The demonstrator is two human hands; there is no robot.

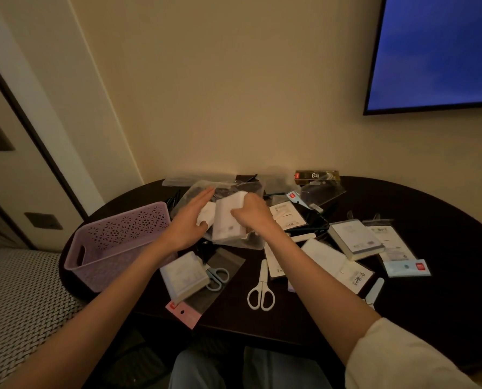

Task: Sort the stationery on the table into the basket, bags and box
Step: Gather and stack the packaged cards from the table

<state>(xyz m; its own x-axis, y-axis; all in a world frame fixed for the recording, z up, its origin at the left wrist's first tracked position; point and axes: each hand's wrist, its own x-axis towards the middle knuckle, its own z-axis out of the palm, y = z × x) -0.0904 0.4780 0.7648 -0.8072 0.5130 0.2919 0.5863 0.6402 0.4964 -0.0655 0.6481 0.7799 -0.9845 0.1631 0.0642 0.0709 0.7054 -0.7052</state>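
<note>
Over the middle of the dark round table [430, 299] both hands work at a clear plastic bag [194, 197]. My right hand [252, 213] grips a white pad [228, 220] that sits partly inside the bag. My left hand [189, 220] lies against the bag's left side with straight fingers, thumb on a white piece. A lilac perforated basket [116, 242] stands at the table's left. White scissors [261, 290] lie near the front edge. Pale blue scissors [217, 277] lie beside another white pad [185, 276].
Several packaged items lie at the right: a thick pad [356, 238], flat packets [394, 245], a card with a red label [408, 268]. A gold and black box [317, 175] stands at the back by the wall. A pink-headed bag [183, 314] hangs over the front edge.
</note>
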